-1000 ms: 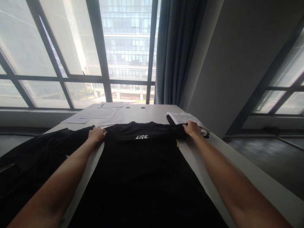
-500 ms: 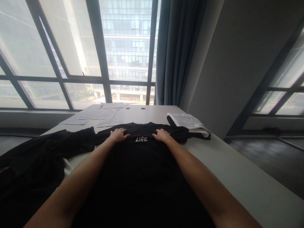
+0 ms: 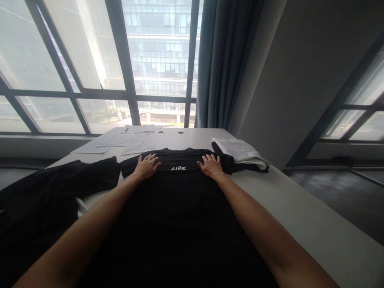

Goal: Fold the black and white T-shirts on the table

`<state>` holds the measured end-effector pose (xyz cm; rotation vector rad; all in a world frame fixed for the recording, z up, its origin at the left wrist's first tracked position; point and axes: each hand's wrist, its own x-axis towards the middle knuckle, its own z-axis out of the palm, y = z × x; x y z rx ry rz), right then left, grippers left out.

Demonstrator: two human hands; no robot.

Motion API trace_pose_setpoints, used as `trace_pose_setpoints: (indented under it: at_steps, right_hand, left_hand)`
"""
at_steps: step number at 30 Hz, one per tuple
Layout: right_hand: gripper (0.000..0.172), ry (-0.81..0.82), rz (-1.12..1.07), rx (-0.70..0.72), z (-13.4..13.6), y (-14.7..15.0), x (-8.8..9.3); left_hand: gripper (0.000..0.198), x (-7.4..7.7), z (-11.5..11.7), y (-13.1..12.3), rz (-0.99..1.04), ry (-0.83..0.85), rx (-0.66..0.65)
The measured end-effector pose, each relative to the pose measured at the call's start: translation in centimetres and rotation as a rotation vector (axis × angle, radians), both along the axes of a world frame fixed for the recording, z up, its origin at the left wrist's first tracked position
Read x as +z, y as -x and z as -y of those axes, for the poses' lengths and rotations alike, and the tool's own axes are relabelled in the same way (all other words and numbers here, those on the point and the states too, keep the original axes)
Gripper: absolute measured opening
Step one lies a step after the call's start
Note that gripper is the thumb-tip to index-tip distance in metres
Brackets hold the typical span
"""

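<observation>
A black T-shirt (image 3: 180, 200) with small white lettering near its far end lies spread along the white table (image 3: 300, 216). My left hand (image 3: 146, 166) rests flat on the shirt just left of the lettering, fingers stretched out. My right hand (image 3: 211, 165) lies flat on the shirt just right of the lettering, fingers apart too. Neither hand holds anything.
Another black garment (image 3: 45, 192) lies crumpled on the left. A folded white cloth (image 3: 240, 150) sits at the far right of the table on a dark piece. Loose papers (image 3: 123, 140) lie at the far end by the window. A blue curtain (image 3: 223, 64) hangs behind.
Both hands let go of the shirt's outer edges, moved inward to either side of the lettering, and now lie flat with fingers spread. The view tilted slightly down.
</observation>
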<state>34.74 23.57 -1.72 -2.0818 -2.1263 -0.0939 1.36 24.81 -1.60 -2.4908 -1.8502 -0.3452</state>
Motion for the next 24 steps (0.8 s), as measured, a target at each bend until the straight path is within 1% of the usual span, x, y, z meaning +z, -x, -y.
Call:
trace_pose_setpoints:
  at_steps: [1, 3, 8, 11, 14, 16, 18, 21, 24]
  right_hand:
    - [0.077, -0.013, 0.014, -0.011, 0.5, -0.1, -0.1]
    - [0.079, 0.002, 0.023, -0.008, 1.4, -0.4, -0.3]
    - [0.084, 0.148, -0.033, 0.030, 3.0, -1.6, -0.6]
    - [0.086, 0.199, -0.042, 0.036, 3.6, -2.2, -0.1]
    - [0.088, 0.249, -0.034, 0.041, 3.8, -2.0, 0.9]
    - [0.091, 0.260, -0.027, 0.014, 3.7, -1.6, 1.5]
    - [0.092, 0.228, -0.031, -0.025, 3.4, -1.2, 1.8]
    - [0.090, 0.218, -0.062, -0.073, 3.1, -0.9, 1.3]
    - [0.089, 0.210, -0.086, -0.089, 3.2, -1.1, 0.4]
  left_hand:
    - [0.063, -0.1, 0.7, -0.2, -0.002, -0.013, -0.033]
    - [0.064, -0.2, 2.0, -0.4, 0.000, 0.038, -0.086]
    - [0.083, 0.4, 4.3, -0.5, -0.046, 0.223, -0.126]
    - [0.093, 0.9, 5.2, -0.3, -0.073, 0.287, -0.134]
    - [0.098, 1.1, 5.6, 0.1, -0.061, 0.288, -0.122]
    - [0.094, 1.2, 5.3, 0.7, -0.026, 0.235, -0.071]
    - [0.082, 1.2, 4.5, 1.8, 0.012, 0.189, 0.032]
    - [0.071, 1.2, 3.1, 4.1, 0.023, 0.210, 0.174]
    - [0.074, 0.9, 1.8, 6.7, 0.026, 0.217, 0.238]
